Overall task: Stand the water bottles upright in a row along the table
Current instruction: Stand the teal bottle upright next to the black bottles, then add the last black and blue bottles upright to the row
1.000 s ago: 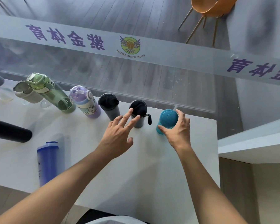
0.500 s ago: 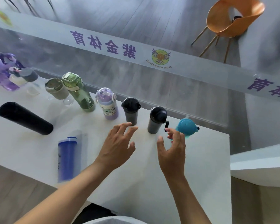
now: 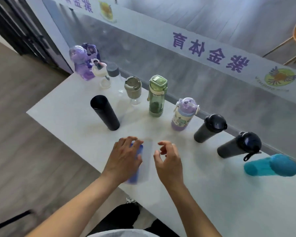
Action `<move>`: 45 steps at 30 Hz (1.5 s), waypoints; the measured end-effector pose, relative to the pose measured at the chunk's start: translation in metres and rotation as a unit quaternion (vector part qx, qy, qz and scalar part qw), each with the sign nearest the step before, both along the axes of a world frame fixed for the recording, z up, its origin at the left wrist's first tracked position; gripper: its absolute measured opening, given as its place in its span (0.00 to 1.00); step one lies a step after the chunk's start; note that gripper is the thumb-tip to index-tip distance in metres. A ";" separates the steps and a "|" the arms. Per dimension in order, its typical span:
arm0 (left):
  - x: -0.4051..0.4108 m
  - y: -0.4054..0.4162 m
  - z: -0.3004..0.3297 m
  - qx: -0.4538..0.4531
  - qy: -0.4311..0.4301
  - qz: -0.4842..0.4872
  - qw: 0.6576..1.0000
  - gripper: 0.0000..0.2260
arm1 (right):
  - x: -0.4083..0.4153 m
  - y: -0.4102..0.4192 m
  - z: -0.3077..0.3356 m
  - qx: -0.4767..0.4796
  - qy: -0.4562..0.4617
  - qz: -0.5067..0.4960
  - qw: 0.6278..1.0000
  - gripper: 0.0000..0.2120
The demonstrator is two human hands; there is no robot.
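A blue bottle (image 3: 134,177) lies on its side near the front edge of the white table (image 3: 212,194). My left hand (image 3: 125,156) is down on its upper half, fingers curled over the cap end and thumb on its side. My right hand (image 3: 169,161) hovers just right of it, empty, with fingers apart. A black bottle (image 3: 104,112) lies on its side behind them. Along the back edge stand a teal bottle (image 3: 270,165), two dark grey bottles (image 3: 237,146) (image 3: 210,128), a purple child's bottle (image 3: 184,114) and a green bottle (image 3: 156,96).
Farther left in the row stand a clear bottle with a beige lid (image 3: 132,88), two more clear bottles and a purple jug (image 3: 81,64). A glass wall with lettering runs behind the table. The table's left corner and front edge drop to a wooden floor.
My view has swung left. My right hand has let go of the teal bottle, which now stands in the row. Both hands have moved left, and my left hand has come down on the blue bottle.
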State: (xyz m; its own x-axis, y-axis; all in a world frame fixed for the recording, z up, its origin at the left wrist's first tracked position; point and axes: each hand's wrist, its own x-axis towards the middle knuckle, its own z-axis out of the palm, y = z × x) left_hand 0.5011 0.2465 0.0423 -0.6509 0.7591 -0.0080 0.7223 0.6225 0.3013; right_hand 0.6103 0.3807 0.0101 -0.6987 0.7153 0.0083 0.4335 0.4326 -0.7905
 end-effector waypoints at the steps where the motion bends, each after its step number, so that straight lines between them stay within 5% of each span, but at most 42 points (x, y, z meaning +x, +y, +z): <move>1: -0.010 -0.010 -0.003 0.005 0.004 0.006 1.000 0.20 | -0.012 -0.007 -0.002 -0.002 -0.009 0.010 1.000 0.13; 10: -0.103 -0.046 0.002 0.086 0.113 0.050 0.989 0.19 | -0.105 -0.033 -0.027 -0.021 -0.290 0.068 0.954 0.34; 14: -0.138 -0.040 0.017 0.080 0.154 0.056 0.983 0.26 | -0.127 -0.039 -0.043 -0.043 -0.380 0.061 0.922 0.43; 17: -0.163 -0.032 0.020 0.032 0.129 0.075 0.988 0.35 | -0.128 -0.042 -0.053 -0.057 -0.409 0.056 0.909 0.40; 21: -0.176 -0.024 0.015 0.023 0.040 0.087 0.995 0.35 | -0.118 -0.041 -0.053 -0.122 -0.370 0.023 0.921 0.35; 29: -0.155 -0.015 0.018 0.101 -0.032 0.063 0.992 0.30 | -0.058 -0.019 -0.016 -0.180 -0.211 -0.069 0.958 0.40; 36: -0.089 0.012 0.020 0.137 -0.094 -0.007 0.986 0.32 | 0.028 0.002 0.023 -0.136 -0.049 -0.171 0.975 0.37; 45: 0.039 0.099 0.029 0.167 -0.172 -0.160 0.958 0.33 | 0.161 0.047 0.038 -0.078 -0.004 -0.295 0.952 0.36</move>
State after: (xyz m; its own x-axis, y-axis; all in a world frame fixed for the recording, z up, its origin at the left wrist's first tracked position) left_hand 0.5406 0.3458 0.0710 -0.3878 0.9165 0.0985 0.6826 0.2137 0.6989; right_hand 0.7711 0.4273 0.0478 -0.1734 0.9758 -0.1331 0.5713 -0.0104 -0.8207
